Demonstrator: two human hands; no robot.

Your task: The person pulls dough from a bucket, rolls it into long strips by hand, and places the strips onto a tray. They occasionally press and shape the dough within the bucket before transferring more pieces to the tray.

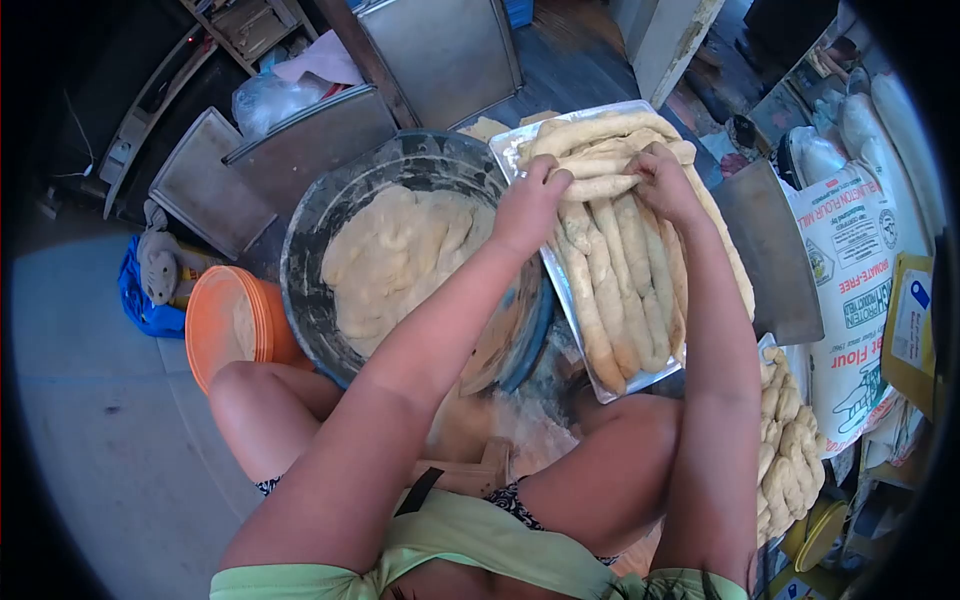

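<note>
A long dough strip [602, 187] lies crosswise between my hands, over other strips on a silver tray [556, 285]. My left hand [535, 205] is closed on its left end, and my right hand [662, 180] pinches the right end. Below it, several dough ropes [625, 290] run lengthwise down the tray; more strips lie crosswise at the top. Left of the tray, a large dark tub [303, 235] holds a big mass of floured dough [400, 255].
Orange buckets [203, 330] stand left of the tub. Metal trays [312, 142] lean behind it. On the right are a flour sack [850, 290], more shaped dough [785, 445] and a yellow container [822, 535]. My bare knees flank the near side.
</note>
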